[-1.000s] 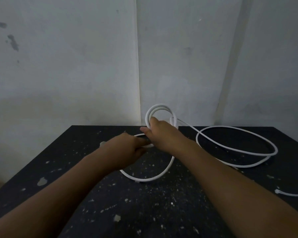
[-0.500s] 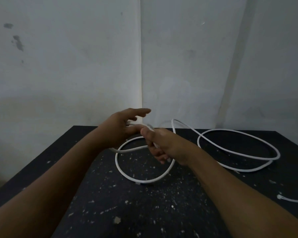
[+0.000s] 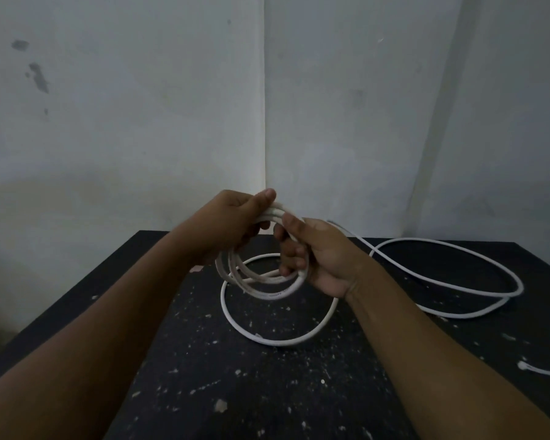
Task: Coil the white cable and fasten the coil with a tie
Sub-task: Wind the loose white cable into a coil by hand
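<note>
A white cable (image 3: 269, 339) lies partly on a dark speckled table (image 3: 267, 392). Several small loops of it hang as a coil (image 3: 261, 289) above the table's middle. My left hand (image 3: 232, 223) grips the top of the coil, thumb pressed over the strands. Just to its right, my right hand (image 3: 318, 252) is closed around the same bundle. One bigger loop rests flat on the table under the coil. A long loose loop (image 3: 458, 293) spreads out to the right, and the cable's free end (image 3: 523, 365) lies near the right edge. No tie is visible.
The table stands in a corner of pale walls (image 3: 264, 122). Its surface is flecked with white specks. The left table edge (image 3: 77, 300) drops off to a dim floor.
Both hands rose from the table with the cable. The left hand, open half a second ago, has closed on the gathered loops, and the coil now hangs between the two hands.
</note>
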